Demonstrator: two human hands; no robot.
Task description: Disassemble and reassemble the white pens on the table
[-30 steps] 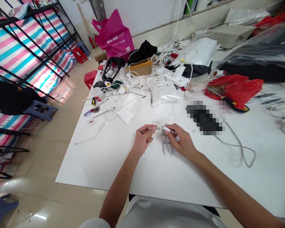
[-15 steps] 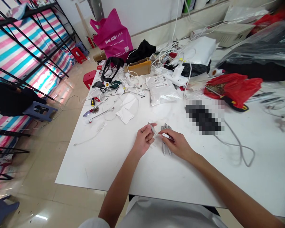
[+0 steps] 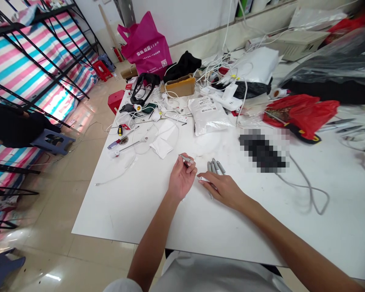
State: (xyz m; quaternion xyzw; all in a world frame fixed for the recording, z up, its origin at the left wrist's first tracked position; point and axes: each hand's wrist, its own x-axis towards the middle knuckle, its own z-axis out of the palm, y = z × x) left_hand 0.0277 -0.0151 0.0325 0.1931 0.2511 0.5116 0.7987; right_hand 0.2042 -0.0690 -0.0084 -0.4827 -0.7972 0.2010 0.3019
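Between the thumb and fingers of my left hand (image 3: 182, 178) is a short grey pen barrel (image 3: 187, 159), its tip pointing up and left. My right hand (image 3: 223, 188) pinches a white pen part (image 3: 203, 179), whose near end is hidden in the fingers. The two parts are apart. Just beyond my right hand, several grey pens (image 3: 215, 166) lie side by side on the white table (image 3: 134, 211), their lower ends covered by that hand.
A folded white paper (image 3: 162, 144), screwdrivers (image 3: 121, 140) and loose cables lie at the left. Behind are a white plastic parcel (image 3: 208, 115), an open cardboard box (image 3: 179, 86) and a magenta bag (image 3: 147, 50). A pixelated dark object (image 3: 261, 154) with a cable is at the right.
My left hand has turned palm up, tilting the grey barrel flatter and moving it left, away from the white part. My right hand has shifted slightly lower, over the pens.
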